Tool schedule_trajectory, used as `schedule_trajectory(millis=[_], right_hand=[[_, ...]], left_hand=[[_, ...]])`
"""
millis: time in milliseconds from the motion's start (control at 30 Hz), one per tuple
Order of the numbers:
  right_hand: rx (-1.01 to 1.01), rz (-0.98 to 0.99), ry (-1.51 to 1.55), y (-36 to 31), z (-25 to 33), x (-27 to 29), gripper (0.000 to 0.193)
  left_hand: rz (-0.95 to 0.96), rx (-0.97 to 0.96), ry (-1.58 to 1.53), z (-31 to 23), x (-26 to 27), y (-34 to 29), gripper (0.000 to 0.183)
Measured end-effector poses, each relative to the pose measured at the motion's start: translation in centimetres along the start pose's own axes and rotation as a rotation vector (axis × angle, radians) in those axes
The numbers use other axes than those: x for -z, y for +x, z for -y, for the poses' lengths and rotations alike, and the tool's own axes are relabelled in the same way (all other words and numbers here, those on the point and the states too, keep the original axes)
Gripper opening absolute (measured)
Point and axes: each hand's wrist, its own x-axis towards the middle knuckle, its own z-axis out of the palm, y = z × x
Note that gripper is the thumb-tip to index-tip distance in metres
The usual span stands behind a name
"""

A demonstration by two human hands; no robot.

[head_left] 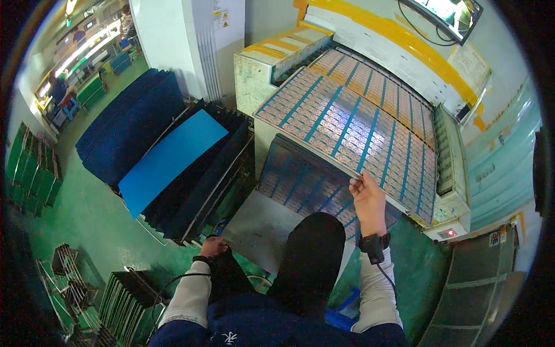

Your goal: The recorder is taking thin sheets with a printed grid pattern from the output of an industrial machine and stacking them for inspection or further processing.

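Note:
A wide copper-coloured circuit board panel [324,110] with blue stripes slopes out of the machine, its near edge raised toward me. My right hand [369,201] pinches that near edge between thumb and fingers. Behind it, a second striped panel [376,78] lies deeper in the machine. Below the held panel stands a leaning stack of similar panels [300,182], partly hidden by it and by my right knee. My left hand [214,247] is low beside my left leg, fingers curled in, with nothing visible in them, near the corner of a grey sheet [254,225].
Left of the machine [254,75], a rack [193,231] holds many dark upright sheets [130,124], with one bright blue sheet [173,156] tilted on top. Metal racks [124,301] stand at lower left. At right are a small control box [448,233] and a grey panel [474,289].

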Motion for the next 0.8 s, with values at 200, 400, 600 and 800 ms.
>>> schedule_trajectory(millis=[200,400,600,800], right_hand=[[-0.031,-0.038,-0.094,0.3,0.5,-0.5,0.022],[-0.061,0.009,-0.077,1.4,0.5,-1.6,0.022],[-0.03,-0.002,-0.074,3.4,0.9,0.4,0.02],[-0.055,0.015,-0.018,4.4,0.6,-0.5,0.017]], left_hand=[[-0.093,0.352,-0.216,-3.1,-1.7,0.2,0.029],[0.059,-0.062,0.301,-2.0,0.9,-1.1,0.029],[-0.158,0.639,-0.473,-4.0,-1.7,0.1,0.031],[-0.001,0.08,0.062,-0.1,0.8,-0.6,0.035]])
